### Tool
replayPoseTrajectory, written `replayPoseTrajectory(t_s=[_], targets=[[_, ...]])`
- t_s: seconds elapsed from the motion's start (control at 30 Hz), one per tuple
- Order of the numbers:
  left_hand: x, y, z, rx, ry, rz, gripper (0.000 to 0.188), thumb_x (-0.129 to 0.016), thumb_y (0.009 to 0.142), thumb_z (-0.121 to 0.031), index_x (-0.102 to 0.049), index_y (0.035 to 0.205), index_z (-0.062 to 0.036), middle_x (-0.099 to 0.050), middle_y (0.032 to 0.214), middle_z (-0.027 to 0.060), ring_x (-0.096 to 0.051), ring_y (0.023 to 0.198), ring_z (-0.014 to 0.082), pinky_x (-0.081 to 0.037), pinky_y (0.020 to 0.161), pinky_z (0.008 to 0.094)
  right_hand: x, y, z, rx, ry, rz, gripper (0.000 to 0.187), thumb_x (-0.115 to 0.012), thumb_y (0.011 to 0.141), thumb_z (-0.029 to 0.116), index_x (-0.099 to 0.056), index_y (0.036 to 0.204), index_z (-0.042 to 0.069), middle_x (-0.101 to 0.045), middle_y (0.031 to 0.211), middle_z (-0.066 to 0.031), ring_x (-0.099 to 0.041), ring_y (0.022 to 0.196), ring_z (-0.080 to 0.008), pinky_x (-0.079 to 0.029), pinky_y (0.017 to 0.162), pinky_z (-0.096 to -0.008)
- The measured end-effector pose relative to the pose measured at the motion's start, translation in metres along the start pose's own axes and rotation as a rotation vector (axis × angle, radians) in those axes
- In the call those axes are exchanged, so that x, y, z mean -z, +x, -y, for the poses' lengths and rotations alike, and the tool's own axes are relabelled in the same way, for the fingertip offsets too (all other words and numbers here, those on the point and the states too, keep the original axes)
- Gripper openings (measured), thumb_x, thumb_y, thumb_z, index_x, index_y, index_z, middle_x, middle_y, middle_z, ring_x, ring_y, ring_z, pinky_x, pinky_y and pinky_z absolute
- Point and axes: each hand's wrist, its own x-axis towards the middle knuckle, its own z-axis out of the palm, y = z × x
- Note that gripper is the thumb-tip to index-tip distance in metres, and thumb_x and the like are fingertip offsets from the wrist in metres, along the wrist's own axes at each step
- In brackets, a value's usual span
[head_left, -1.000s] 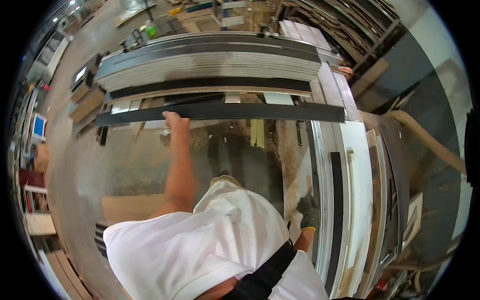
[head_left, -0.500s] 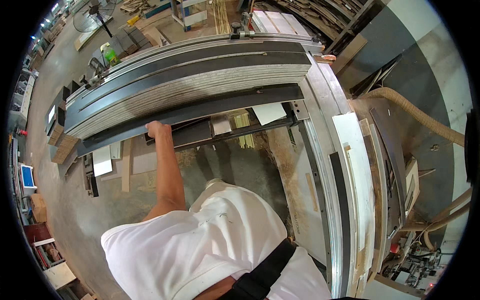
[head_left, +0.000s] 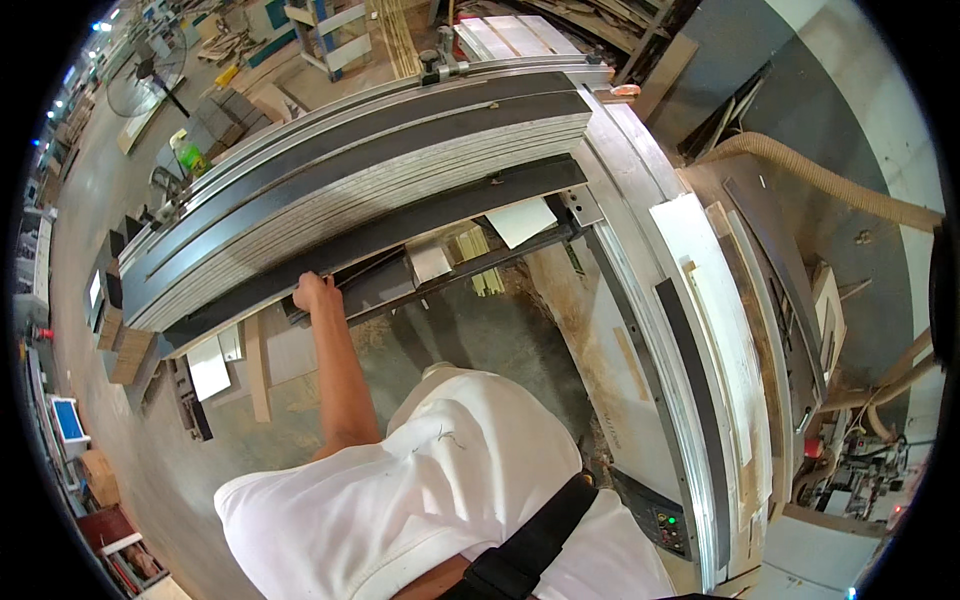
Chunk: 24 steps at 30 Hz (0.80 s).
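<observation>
At the near edge of the long dark panel (head_left: 400,225) my left hand (head_left: 316,293) sits with its fingers curled over that edge, clamped on it, the arm stretched straight out from the white shirt (head_left: 420,500) below. That panel runs from well left of the grip, low, up and away to the right, where it ends near a metal bracket (head_left: 580,205). Just beyond my fingers lies a stack of pale sheets (head_left: 380,185), its layered edge facing me, and beyond that again two more dark strips along a grey metal rail (head_left: 330,115). Directly under the grip and a little to its right I see a dark crossbar (head_left: 440,280) with white offcuts (head_left: 525,220) resting on it. Down and left of the hand, small white pieces (head_left: 208,365) and a wooden strip (head_left: 258,365) lie on the dusty concrete floor (head_left: 150,470). Far right of the grip, the pale machine table (head_left: 700,330) curves toward me with a dark strip on it, and a tan dust hose (head_left: 820,180) arcs behind it. My right hand is out of sight, so I cannot tell its state
</observation>
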Motion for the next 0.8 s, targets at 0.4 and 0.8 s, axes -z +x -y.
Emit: replayPoseTrajectory(t_s=[0.4, 0.8], targets=[[-0.008, -0.008, -0.039, 0.318, 0.078, 0.636, 0.085, -0.060, 0.099, -0.041, -0.011, 0.163, -0.0125, 0.001, 0.166, 0.0215, -0.004, 0.153, 0.0392, -0.021, 0.118, 0.0615, 0.019, -0.064, -0.077, -0.071, 0.204, -0.125, 0.034, -0.072, 0.092, 0.031, -0.067, 0.112, 0.004, -0.068, 0.085, -0.0062, -0.064, 0.065, -0.0184, -0.053, 0.056, -0.0335], [0.016, -0.080, -0.011, -0.048, 0.280, 0.419, 0.074, -0.053, 0.100, -0.045, -0.028, 0.160, -0.0114, -0.025, 0.164, 0.0179, -0.022, 0.152, 0.0374, -0.024, 0.120, 0.0567, 0.053, -0.078, -0.172, -0.100, 0.432, -0.140, 0.037, -0.072, 0.091, 0.039, -0.068, 0.106, 0.006, -0.067, 0.081, -0.0038, -0.062, 0.065, -0.0159, -0.050, 0.057, -0.0313]])
